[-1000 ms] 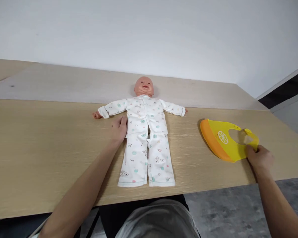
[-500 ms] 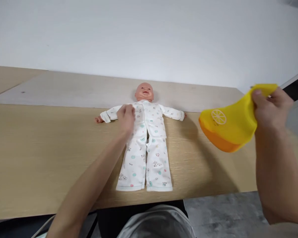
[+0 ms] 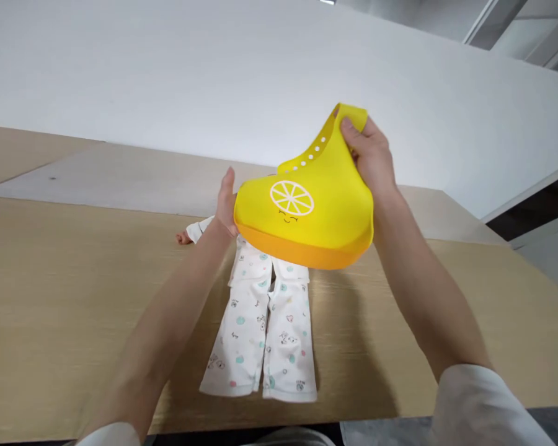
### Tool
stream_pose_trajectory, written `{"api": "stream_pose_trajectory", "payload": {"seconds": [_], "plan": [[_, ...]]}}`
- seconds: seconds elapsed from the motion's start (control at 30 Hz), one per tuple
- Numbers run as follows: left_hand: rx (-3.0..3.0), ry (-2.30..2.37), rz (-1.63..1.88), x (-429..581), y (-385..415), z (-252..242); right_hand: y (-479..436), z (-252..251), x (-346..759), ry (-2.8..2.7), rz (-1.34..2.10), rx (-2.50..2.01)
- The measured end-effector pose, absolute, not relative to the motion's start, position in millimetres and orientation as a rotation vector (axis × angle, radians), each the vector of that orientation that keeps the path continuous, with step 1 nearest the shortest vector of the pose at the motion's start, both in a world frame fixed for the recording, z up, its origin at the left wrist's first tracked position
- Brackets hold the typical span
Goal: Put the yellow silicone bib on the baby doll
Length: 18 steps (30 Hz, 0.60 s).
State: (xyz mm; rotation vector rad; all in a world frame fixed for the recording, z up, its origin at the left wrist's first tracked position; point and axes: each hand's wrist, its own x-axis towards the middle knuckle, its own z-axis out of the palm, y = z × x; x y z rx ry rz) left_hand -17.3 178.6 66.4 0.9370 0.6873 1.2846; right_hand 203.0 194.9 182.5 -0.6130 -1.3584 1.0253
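Note:
My right hand (image 3: 371,158) pinches the neck strap of a yellow silicone bib (image 3: 307,214) with an orange pocket and a lemon-slice print, holding it in the air above the doll. My left hand (image 3: 225,204) is raised at the bib's left edge, thumb up; its fingers are hidden behind the bib. Under the bib lies a baby doll (image 3: 263,316) in white printed pyjamas, flat on its back on the wooden table (image 3: 74,297). The bib hides the doll's head and chest; its legs and one arm show.
A white wall (image 3: 167,74) rises behind the table. A paler board (image 3: 121,176) lies along the table's far side. The table's right end drops off near a dark gap (image 3: 534,214). My white sleeves show at the bottom.
My right hand carried the bib left from the table's right side to above the doll. My left hand left the doll's chest and rose to the bib's left edge.

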Motion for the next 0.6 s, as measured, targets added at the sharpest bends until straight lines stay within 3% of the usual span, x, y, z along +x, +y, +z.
{"api": "stream_pose_trajectory", "payload": {"seconds": [0.17, 0.43, 0.6], "plan": [[0.993, 0.518, 1.454, -42.4, 172.8, 62.3, 220.8, 151.7, 182.7, -1.396, 1.138, -0.586], [1.011, 0.512, 1.432, -43.8, 145.6, 90.2, 209.7, 120.8, 179.4, -1.301, 1.182, -0.622], [0.975, 0.416, 1.410, -47.2, 157.5, 71.9, 220.6, 101.0, 175.5, -1.266, 1.156, -0.647]]}}
